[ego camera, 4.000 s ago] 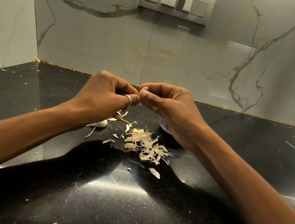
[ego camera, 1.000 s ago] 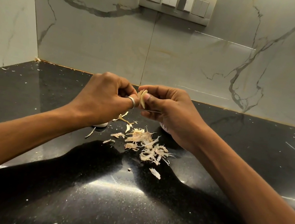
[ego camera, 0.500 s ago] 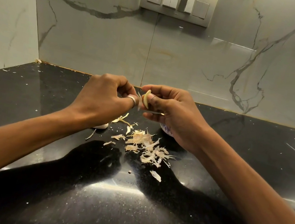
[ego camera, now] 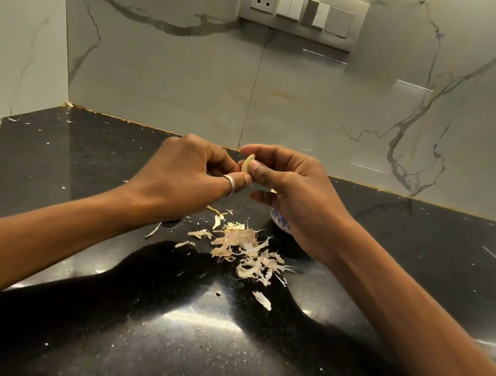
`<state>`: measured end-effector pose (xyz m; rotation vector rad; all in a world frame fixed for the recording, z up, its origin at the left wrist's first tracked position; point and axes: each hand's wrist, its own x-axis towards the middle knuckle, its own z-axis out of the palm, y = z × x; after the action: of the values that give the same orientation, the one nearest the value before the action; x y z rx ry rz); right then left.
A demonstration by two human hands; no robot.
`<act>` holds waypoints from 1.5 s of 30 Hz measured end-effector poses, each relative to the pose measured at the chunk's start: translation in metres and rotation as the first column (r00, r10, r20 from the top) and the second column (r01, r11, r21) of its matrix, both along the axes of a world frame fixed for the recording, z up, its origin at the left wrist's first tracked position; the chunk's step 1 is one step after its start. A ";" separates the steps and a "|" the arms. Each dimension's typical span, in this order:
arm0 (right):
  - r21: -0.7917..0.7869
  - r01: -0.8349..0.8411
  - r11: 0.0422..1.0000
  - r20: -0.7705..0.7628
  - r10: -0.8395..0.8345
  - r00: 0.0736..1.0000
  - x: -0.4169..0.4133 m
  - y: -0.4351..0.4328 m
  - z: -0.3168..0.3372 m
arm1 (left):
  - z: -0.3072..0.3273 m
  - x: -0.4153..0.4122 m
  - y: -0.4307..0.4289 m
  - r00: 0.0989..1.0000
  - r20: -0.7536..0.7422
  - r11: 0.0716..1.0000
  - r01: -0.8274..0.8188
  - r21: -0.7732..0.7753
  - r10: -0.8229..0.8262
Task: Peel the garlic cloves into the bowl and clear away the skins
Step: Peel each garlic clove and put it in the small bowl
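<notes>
While right hand (ego camera: 291, 195) pinches garlic clove (ego camera: 248, 163) thumb-to-forefinger, long axis near upright, left hand (ego camera: 182, 176) curls in at lower end (pinching skin or only touching: cannot tell). Bowl (ego camera: 279, 221) just under right hand, nearer that side; skins (ego camera: 245, 250) on counter (ego camera: 76, 174) between arms.

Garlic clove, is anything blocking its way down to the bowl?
Nothing separate shows. The right hand pinches the garlic clove, the left hand pinching it too, and the bowl sits just below, mostly hidden under that right hand.
</notes>
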<state>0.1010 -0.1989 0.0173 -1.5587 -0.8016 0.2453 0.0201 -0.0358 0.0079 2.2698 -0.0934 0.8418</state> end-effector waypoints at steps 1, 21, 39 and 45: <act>0.008 -0.006 1.000 -0.002 0.006 1.000 0.000 0.001 0.000 | 0.000 0.001 0.000 1.000 -0.008 1.000 0.003 -0.004 -0.003; 0.124 0.046 0.991 -0.149 -0.028 0.988 -0.002 0.001 0.002 | -0.006 0.005 0.006 0.997 -0.042 0.992 0.066 -0.111 -0.071; 0.157 0.008 0.988 -0.218 0.026 0.976 -0.003 0.003 0.003 | -0.003 0.001 0.005 0.999 0.037 0.998 0.029 -0.048 -0.027; 0.148 -0.002 0.989 -0.188 0.030 0.982 -0.005 0.001 0.004 | -0.002 0.001 0.002 0.998 0.030 0.995 0.066 -0.079 -0.064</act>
<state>0.0956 -0.1983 0.0209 -1.3680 -0.6680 0.3340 0.0210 -0.0334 0.0056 2.1690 -0.1423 0.8277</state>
